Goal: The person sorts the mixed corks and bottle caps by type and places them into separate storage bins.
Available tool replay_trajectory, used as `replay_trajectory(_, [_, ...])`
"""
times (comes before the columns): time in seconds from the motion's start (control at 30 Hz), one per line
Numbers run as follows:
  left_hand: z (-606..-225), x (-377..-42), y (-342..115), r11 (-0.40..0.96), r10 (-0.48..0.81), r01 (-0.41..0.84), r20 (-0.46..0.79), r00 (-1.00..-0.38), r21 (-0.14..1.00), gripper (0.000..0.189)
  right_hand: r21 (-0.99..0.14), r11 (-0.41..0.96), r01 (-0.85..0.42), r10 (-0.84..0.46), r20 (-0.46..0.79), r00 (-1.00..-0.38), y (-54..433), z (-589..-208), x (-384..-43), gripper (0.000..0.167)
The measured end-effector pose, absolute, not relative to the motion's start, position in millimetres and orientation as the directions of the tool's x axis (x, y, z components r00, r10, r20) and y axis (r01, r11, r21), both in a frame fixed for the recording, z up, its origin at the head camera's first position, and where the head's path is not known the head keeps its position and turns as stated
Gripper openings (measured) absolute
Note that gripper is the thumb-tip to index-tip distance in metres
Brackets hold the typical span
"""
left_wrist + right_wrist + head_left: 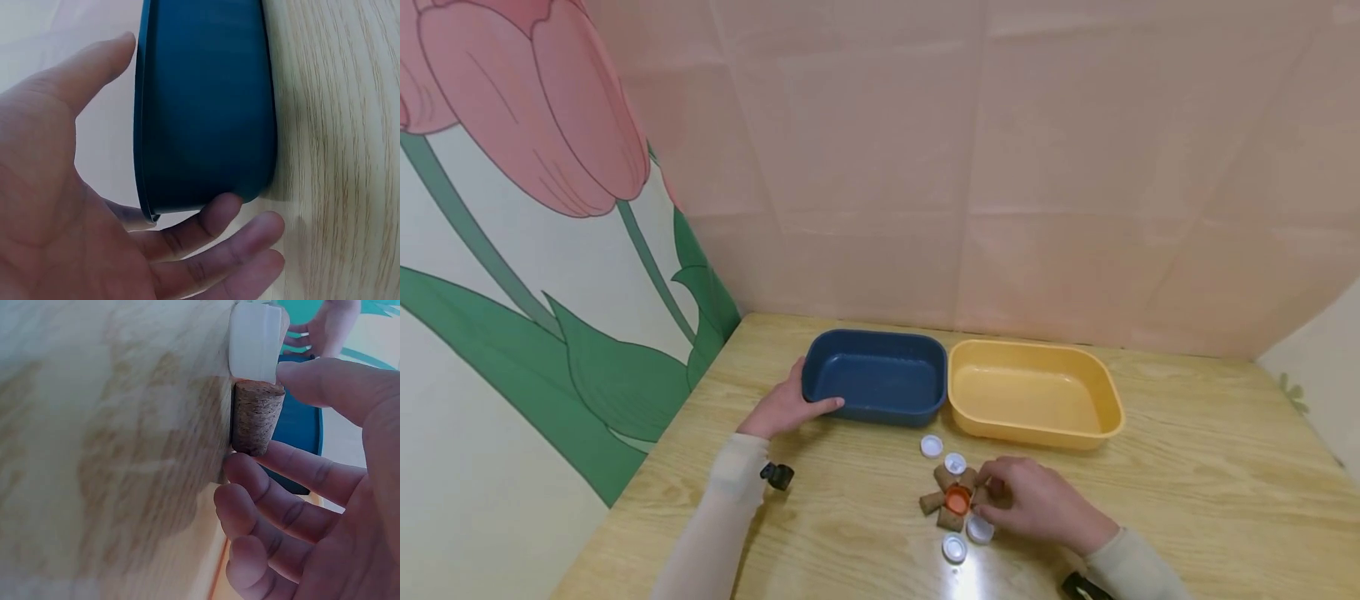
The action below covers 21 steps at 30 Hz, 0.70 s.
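My left hand [786, 406] is at the left end of the dark blue bin [880, 379]. Its thumb lies by the front rim, and in the left wrist view the loosely extended fingers [215, 215] touch the end wall. Over the right edge of a small pile, my right hand [1041, 500] pinches a tapered cork [257, 419] between thumb and fingertips, close over the table. A white bottle cap [255, 342] sits right beside that cork. The pile has several corks [951, 520] around an orange cap [957, 500], with white caps [954, 547] about it.
A yellow bin [1033, 392] stands right next to the blue one, near the back of the wooden table [1210, 450]. Behind it hangs a pink cloth [970, 167]. A tulip-painted panel [535, 250] borders the left side.
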<state>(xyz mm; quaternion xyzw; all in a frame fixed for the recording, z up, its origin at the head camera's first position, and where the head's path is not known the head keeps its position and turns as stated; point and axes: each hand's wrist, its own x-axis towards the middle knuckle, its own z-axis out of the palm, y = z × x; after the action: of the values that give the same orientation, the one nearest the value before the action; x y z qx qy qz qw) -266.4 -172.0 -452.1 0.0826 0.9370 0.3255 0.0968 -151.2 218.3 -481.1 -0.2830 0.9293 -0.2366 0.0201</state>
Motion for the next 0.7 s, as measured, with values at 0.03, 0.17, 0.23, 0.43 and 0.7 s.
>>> replay_trajectory(0.03, [-452.2,-266.2,-171.7,0.773,0.217,0.088,-0.132,-0.967,0.628,0.121,-0.454,0.728,-0.514,-0.534,0.095,-0.840,218.0,-481.1,-151.4,0.024])
replay_trajectory(0.17, [-452.2,-265.0,-170.7,0.758,0.221,0.075,-0.147,-0.964,0.648,0.121,-0.471,0.719,-0.511,-0.537,0.090,-0.839,217.3,-481.6,-151.8,0.021])
replay_trajectory(0.23, [-452.1,-264.6,-170.4,0.749,0.221,0.067,-0.154,-0.963,0.659,0.121,-0.477,0.714,-0.512,-0.539,0.092,-0.837,217.1,-482.0,-151.9,0.019])
replay_trajectory(0.43, [-452.6,-265.8,-170.1,0.740,0.210,0.042,-0.172,-0.962,0.671,0.121,-0.467,0.706,-0.533,-0.545,0.122,-0.829,216.9,-482.5,-152.1,0.016])
replay_trajectory(0.7, [-452.9,-266.5,-169.9,0.744,0.188,0.018,-0.184,-0.965,0.668,0.123,-0.445,0.725,-0.526,-0.523,0.143,-0.841,219.5,-477.0,-152.5,0.015])
